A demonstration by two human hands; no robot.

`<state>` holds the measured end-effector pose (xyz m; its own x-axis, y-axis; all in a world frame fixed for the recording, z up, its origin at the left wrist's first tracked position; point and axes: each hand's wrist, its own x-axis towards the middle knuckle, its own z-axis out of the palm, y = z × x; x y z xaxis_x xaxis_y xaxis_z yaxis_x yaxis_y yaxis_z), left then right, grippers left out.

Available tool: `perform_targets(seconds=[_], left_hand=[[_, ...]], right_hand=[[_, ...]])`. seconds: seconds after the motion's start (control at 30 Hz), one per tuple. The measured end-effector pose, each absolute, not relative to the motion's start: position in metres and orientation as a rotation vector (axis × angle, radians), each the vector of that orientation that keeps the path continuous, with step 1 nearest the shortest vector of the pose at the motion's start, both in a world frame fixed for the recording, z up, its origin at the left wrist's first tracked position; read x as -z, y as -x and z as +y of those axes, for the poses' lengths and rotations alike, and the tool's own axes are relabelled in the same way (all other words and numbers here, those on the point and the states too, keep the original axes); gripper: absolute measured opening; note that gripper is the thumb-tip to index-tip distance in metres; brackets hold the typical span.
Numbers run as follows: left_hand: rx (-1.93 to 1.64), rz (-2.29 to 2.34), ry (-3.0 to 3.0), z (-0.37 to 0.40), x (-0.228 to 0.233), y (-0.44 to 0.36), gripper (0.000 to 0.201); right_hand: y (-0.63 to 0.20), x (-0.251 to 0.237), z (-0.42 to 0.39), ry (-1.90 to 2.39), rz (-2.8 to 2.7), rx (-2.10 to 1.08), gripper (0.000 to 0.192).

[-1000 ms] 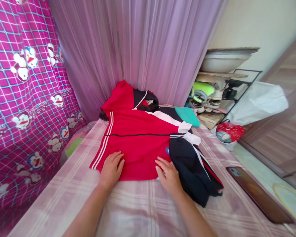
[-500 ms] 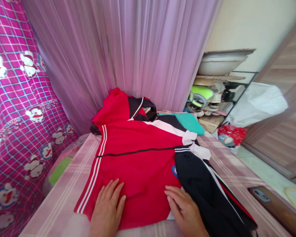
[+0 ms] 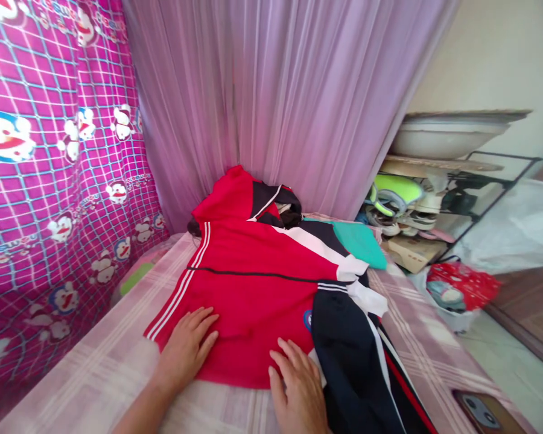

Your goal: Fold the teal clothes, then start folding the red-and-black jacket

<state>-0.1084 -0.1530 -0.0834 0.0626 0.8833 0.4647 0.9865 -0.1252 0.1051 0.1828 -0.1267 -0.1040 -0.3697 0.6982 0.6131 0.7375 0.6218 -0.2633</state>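
A red zip-up jacket (image 3: pixel 253 301) lies spread on a plaid-covered table, its black zip running across the middle and white stripes along the hem on the left. One dark navy sleeve (image 3: pixel 344 355) with a white stripe is folded down over its right side. Flat on the jacket's near left part rests my left hand (image 3: pixel 187 343), fingers outstretched. My right hand (image 3: pixel 296 386) lies on the near edge, beside the navy sleeve, with its fingers apart. Neither hand grips the cloth.
Behind the jacket are a heap of red and navy clothing (image 3: pixel 230 196) and a folded teal cloth (image 3: pixel 359 241). A phone (image 3: pixel 484 413) lies at the near right. A shoe rack (image 3: pixel 461 226) stands beyond the table's right side. Lilac curtains (image 3: pixel 289 102) hang behind.
The view has turned, so the scene appears shifted and tilted. My hands stay flat on the jacket; the right hand sits a little further left on it.
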Motion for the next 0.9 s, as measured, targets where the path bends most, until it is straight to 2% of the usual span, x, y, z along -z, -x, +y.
perform_targets(seconds=[0.43,0.9], left_hand=[[0.751,-2.042,2.120,-0.148,0.070,0.097,0.035],[0.902,-2.001,2.125,-0.161,0.061,0.100,0.036]], right_hand=[[-0.179,0.077,-0.127,1.324,-2.254,-0.107,0.032],[-0.180,0.063,-0.141,1.333,-2.274,-0.125,0.031]])
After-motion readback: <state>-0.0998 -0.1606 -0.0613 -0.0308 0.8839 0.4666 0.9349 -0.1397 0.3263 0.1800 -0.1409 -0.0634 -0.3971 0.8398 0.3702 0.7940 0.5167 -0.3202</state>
